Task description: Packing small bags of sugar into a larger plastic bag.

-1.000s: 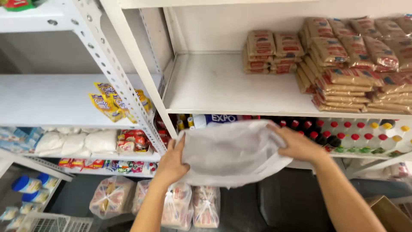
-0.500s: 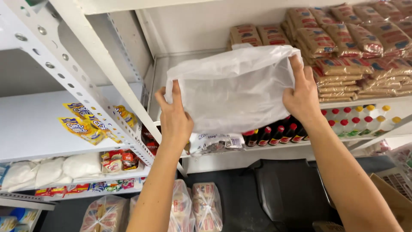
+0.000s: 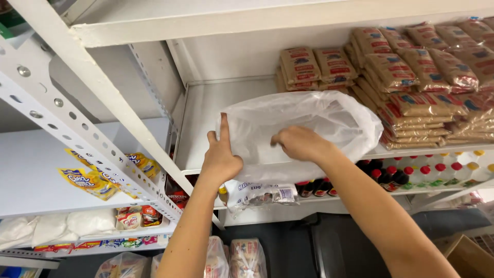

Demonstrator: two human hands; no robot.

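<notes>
A large white plastic bag (image 3: 303,131) lies on the white metal shelf (image 3: 206,110), its front edge reaching the shelf lip. The left hand (image 3: 221,157) presses flat against the bag's left side, index finger pointing up and the other fingers loosely curled, holding nothing closed. The right hand (image 3: 298,143) rests on the bag's front with its fingers bent down into the plastic; whether they pinch it I cannot tell.

The likely trouble: the bag is thin, slack film on smooth painted steel, so it could slide forward off the lip if the hands let go while its weight sits near the edge. Its bulging right side touches the stacked brown packets (image 3: 411,77), which are soft and piled loosely; a shove could topple the nearest stack.

The bag is crinkled, translucent and shapeless. The packets are flat, pillowy and glossy. Below the shelf stand dark bottles with red caps (image 3: 391,177), hard and round, and a small clear printed pouch (image 3: 260,194) hangs under the lip.
</notes>
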